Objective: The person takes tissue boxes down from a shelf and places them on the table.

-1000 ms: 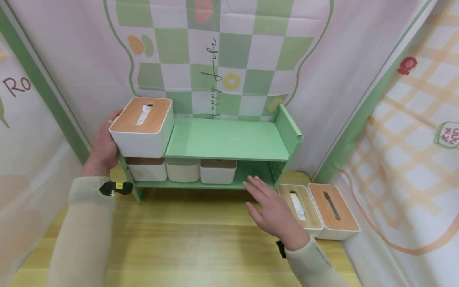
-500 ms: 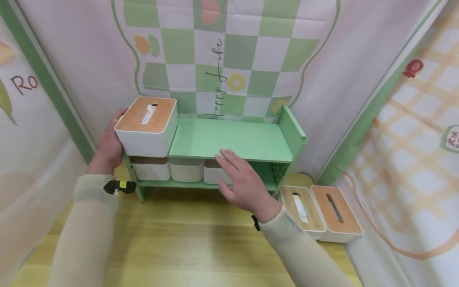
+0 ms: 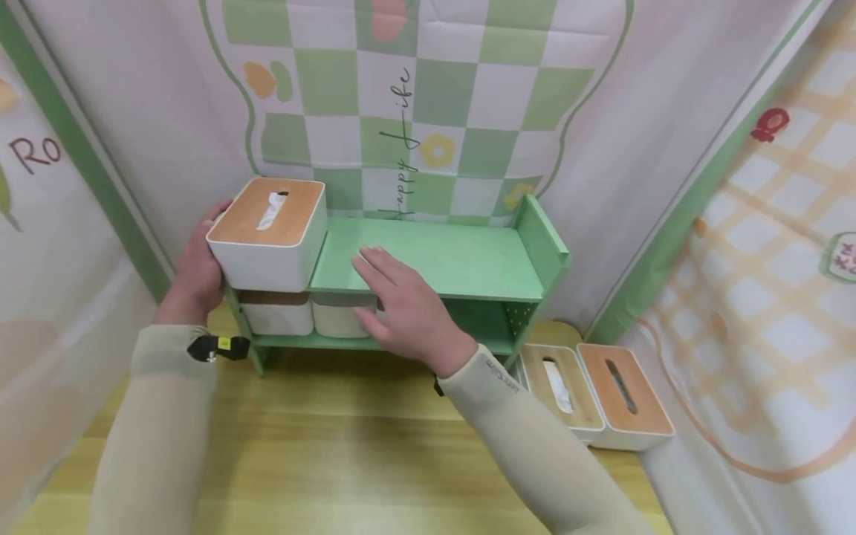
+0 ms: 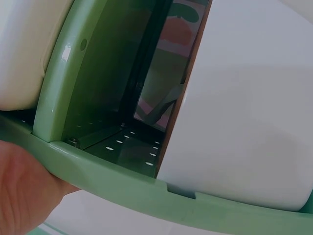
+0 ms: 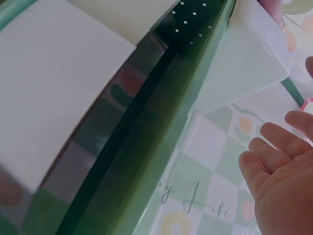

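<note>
On the left end of the green shelf's [image 3: 428, 260] top board sits a white tissue box [image 3: 261, 267] with a wooden lid and a tissue in its slot. My left hand [image 3: 198, 264] lies along the box's left side, fingers extended toward the back and partly hidden by it. My right hand [image 3: 404, 308], fingers straight, overlaps the front edge of the top board in the head view, apart from the box. In the right wrist view the right hand [image 5: 283, 181] holds nothing, and the tissue box [image 5: 244, 63] shows beyond the shelf.
White boxes [image 3: 277, 318] stand on the lower board, one partly hidden behind my right hand. Two more tissue boxes, a pale-lidded one [image 3: 582, 394] and an orange-brown-lidded one [image 3: 642, 401], lie side by side on the wooden table [image 3: 348, 461] at right. Patterned curtains [image 3: 508, 82] surround it.
My right hand has moved left and a little up, from near the shelf's right end to its middle. The left hand stays at the tissue box, which has not visibly shifted on the shelf.
</note>
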Demonstrator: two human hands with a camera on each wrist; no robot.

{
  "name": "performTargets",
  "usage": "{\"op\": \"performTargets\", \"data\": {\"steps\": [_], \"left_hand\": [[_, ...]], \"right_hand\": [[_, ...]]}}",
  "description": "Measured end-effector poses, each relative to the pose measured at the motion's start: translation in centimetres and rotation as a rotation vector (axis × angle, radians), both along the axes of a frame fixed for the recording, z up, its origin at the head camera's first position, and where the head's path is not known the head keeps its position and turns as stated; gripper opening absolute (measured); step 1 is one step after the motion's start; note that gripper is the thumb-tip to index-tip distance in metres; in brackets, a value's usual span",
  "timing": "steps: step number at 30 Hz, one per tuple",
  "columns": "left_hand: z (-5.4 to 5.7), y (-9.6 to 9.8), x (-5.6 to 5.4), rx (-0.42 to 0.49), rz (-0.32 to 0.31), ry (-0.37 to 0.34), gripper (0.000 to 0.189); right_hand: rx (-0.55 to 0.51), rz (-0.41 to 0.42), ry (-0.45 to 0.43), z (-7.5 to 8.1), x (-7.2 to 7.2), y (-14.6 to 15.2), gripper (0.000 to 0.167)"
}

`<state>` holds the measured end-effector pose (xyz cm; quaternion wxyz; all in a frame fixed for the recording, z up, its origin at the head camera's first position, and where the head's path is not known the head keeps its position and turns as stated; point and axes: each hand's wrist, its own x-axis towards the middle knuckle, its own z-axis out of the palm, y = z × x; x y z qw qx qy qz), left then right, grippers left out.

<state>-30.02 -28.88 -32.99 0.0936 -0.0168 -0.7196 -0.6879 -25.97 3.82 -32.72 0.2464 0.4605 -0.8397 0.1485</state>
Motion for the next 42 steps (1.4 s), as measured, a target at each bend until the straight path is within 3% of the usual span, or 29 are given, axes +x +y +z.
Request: {"op": "performTargets", "data": {"steps": [5, 16, 22, 29, 37, 42], "left_hand": [[0.1, -0.1, 0.0, 0.022, -0.002, -0.003, 0.053], [0.0, -0.2, -0.1, 0.037, 0.002, -0.001, 0.052], [0.1, -0.3, -0.1, 0.033, 0.009, -0.007, 0.051], [0.0, -0.4, -0.2, 0.017, 0.015, -0.009, 0.051], [0.2, -0.1, -0.1, -0.029, 0.008, -0.034, 0.052], [0.1, -0.4, 0.2, -0.148, 0.057, -0.059, 0.055]], "right_hand": [[0.100, 0.005, -0.038, 1.5, -0.5, -2.5, 0.067], [0.210, 0.015, 0.014, 3.8, -2.1, -6.9, 0.069], [0.367, -0.067, -0.008, 5.0, -2.7, -9.1, 0.063], [0.457, -0.119, -0.066, 6.0, -3.6, -11.0, 0.057], [0.478, -0.147, -0.073, 6.2, -3.8, -11.1, 0.052], [0.492, -0.170, -0.076, 6.5, -3.4, -11.2, 0.050]]}}
